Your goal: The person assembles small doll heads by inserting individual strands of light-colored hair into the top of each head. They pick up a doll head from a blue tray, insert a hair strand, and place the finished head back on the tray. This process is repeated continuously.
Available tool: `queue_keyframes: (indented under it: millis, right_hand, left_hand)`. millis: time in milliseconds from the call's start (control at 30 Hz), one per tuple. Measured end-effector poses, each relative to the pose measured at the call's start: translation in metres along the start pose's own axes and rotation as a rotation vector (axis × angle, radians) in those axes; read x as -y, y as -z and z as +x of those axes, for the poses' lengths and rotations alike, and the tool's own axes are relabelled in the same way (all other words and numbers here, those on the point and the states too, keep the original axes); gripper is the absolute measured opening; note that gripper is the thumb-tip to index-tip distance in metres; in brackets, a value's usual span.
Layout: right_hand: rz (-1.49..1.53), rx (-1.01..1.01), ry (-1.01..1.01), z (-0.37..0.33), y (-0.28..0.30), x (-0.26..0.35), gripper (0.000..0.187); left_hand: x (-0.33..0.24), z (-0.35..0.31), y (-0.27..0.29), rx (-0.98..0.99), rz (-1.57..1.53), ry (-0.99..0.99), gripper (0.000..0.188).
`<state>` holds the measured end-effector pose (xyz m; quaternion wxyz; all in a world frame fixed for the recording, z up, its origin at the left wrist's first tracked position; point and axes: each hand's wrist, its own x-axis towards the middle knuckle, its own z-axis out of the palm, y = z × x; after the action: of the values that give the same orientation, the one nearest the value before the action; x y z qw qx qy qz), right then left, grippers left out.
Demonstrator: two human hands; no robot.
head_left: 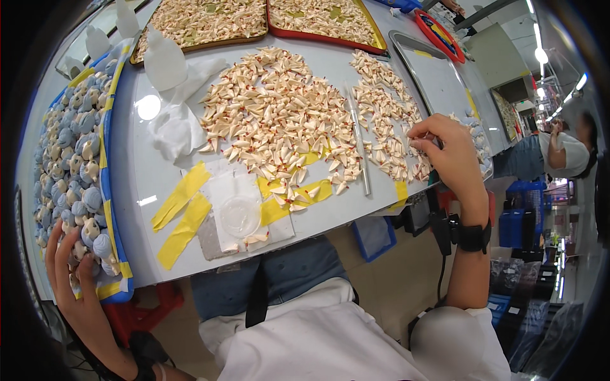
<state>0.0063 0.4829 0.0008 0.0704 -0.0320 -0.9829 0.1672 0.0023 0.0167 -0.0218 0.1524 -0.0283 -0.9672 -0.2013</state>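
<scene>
My left hand reaches into a blue tray at the left, its fingers apart and resting on small rounded blue-and-cream figures. At the right, my right hand is closed in a pinch at the edge of a smaller pile of cream pointed pieces. A small cream piece shows at its fingertips, partly hidden by them. To the left of that pile spreads a bigger heap of cream pointed pieces with red tips. A slim clear-and-metal rod lies between the two piles.
Two trays of cream pieces stand at the back. A white squeeze bottle and crumpled tissue are near the left tray. A round clear dish sits by yellow tape strips. Another person is at the far right.
</scene>
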Motion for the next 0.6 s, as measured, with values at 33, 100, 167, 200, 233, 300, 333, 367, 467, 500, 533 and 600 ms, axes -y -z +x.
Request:
queue_keyframes:
  millis: [33, 100, 167, 200, 233, 300, 333, 367, 467, 500, 533, 600]
  right_hand:
    - [-0.04, 0.011, -0.003, 0.0, 0.001, 0.001, 0.012]
    - [-0.116, 0.037, -0.009, 0.0, 0.001, 0.001, 0.01]
    - [-0.129, 0.018, 0.024, 0.0, 0.0, 0.002, 0.009]
    - [-0.135, 0.007, 0.04, -0.001, 0.0, 0.002, 0.008]
    - [-0.139, -0.005, 0.052, -0.001, 0.001, 0.005, 0.008]
    - [-0.146, -0.029, 0.075, -0.002, 0.002, 0.011, 0.009]
    - [-0.132, -0.017, 0.078, -0.003, 0.001, 0.011, 0.009]
    - [-0.118, -0.006, 0.082, -0.003, 0.002, 0.01, 0.01]
    - [-0.06, 0.041, 0.061, -0.003, 0.0, 0.008, 0.01]
    - [-0.04, 0.061, 0.051, -0.002, -0.001, 0.007, 0.01]
    - [-0.039, 0.064, 0.045, -0.001, -0.001, 0.008, 0.01]
    - [-0.032, 0.074, 0.038, -0.001, -0.001, 0.01, 0.01]
  left_hand:
    - [0.0, 0.0, 0.0, -0.004, -0.008, 0.028, 0.026]
    - [0.001, 0.0, 0.001, -0.02, 0.054, -0.017, 0.026]
    - [0.002, -0.002, 0.002, -0.054, 0.133, -0.06, 0.025]
    - [0.004, -0.002, 0.002, -0.081, 0.179, -0.082, 0.024]
    - [0.004, -0.003, 0.002, -0.109, 0.224, -0.105, 0.024]
    - [0.0, -0.004, 0.003, -0.124, 0.19, -0.1, 0.024]
    - [-0.004, -0.004, 0.003, -0.131, 0.173, -0.098, 0.024]
    - [-0.008, -0.005, 0.002, -0.135, 0.151, -0.082, 0.024]
    - [-0.015, -0.007, 0.001, -0.14, 0.103, -0.087, 0.024]
    - [-0.015, -0.008, 0.001, -0.157, 0.107, -0.098, 0.024]
    - [-0.017, -0.008, 0.001, -0.174, 0.11, -0.109, 0.024]
    - [-0.021, -0.011, 0.001, -0.208, 0.085, -0.115, 0.024]
